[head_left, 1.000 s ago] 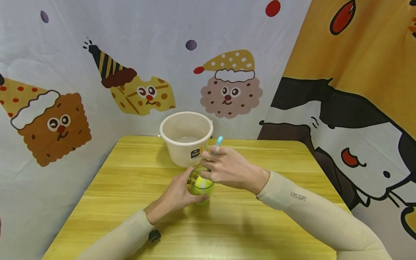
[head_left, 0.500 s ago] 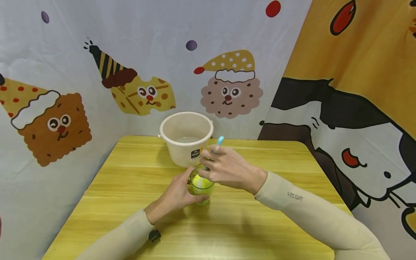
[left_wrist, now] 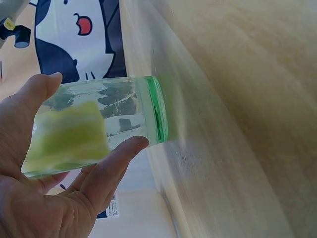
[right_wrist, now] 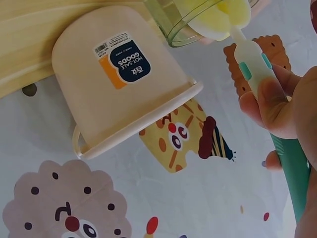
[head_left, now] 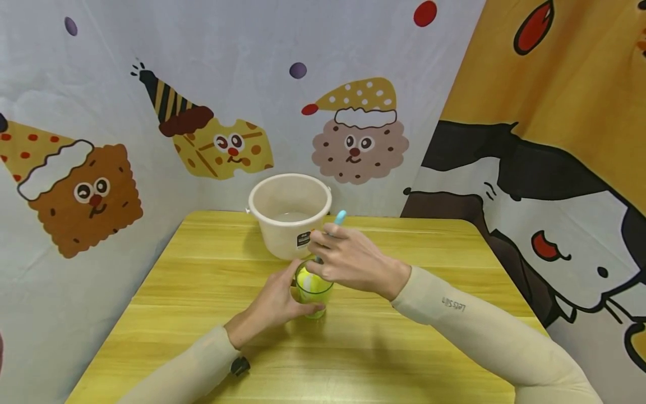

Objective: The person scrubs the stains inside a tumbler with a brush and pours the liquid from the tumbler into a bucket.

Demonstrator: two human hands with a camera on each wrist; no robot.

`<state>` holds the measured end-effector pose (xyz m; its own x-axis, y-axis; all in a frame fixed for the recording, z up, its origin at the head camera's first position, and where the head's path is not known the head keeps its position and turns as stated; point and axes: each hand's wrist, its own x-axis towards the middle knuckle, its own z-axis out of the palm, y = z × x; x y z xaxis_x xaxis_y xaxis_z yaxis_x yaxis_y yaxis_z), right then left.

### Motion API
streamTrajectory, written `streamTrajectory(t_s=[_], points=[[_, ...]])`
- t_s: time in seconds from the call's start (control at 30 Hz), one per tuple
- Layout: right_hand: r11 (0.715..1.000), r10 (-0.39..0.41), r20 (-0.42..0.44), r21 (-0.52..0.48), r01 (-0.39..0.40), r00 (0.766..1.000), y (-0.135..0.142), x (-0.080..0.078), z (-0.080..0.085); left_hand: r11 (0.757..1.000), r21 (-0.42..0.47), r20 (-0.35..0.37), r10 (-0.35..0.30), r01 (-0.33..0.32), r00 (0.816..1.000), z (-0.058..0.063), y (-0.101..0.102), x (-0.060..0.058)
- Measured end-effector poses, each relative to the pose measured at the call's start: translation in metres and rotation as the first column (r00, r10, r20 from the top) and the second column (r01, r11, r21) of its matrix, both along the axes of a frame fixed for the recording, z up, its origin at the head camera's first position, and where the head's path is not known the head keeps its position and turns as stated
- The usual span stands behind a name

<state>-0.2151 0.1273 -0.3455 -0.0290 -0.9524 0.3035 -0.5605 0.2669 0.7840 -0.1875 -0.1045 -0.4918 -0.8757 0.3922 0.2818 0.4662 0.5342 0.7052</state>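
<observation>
My left hand (head_left: 272, 298) grips a clear green-tinted drinking glass (left_wrist: 125, 106), fingers on one side and thumb on the other. Inside the glass sits the yellow and white sponge head (left_wrist: 74, 136) of a cup brush. My right hand (head_left: 357, 262) holds the brush by its teal and white handle (right_wrist: 291, 166), thumb and fingers wrapped round it above the rim. In the head view, the right fingers cover part of the rim, and only the light-blue handle end sticks out above them. Whether the glass base touches the table cannot be told.
A cream plastic bucket (head_left: 287, 238) with a label stands just behind the glass, towards the back of the wooden table (head_left: 404, 342). Cartoon-printed cloth (head_left: 242, 50) hangs close behind the table and along its sides. A small black device (head_left: 239, 366) sits at the left wrist.
My right hand has shifted slightly left with the brush, and the sponge head has moved and turned within the glass. The left hand and glass stay nearly in place.
</observation>
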Motion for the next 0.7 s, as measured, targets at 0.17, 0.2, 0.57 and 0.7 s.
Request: streamTrajectory(t_s=[0.17,0.2,0.57,0.7], points=[[1.000,-0.009,-0.017,0.011,0.009,1.000,-0.0005,-0.0005,0.0003,1.000,0.004,0.012,-0.006,0.006,1.000,0.0006,-0.0003,0.0005],[1.000,-0.012,-0.021,0.013,0.012,1.000,-0.0007,-0.0005,0.0006,1.000,0.005,0.013,-0.005,0.005,1.000,0.0007,-0.0004,0.0006],[0.999,-0.026,-0.046,0.040,0.027,0.999,-0.0026,-0.0003,0.0024,1.000,0.008,0.007,-0.017,0.017,1.000,0.0012,-0.0010,0.0017],[0.998,-0.032,-0.050,0.047,0.035,0.998,-0.0018,-0.0009,0.0030,1.000,0.009,0.006,-0.021,0.021,1.000,0.0017,-0.0009,0.0025]])
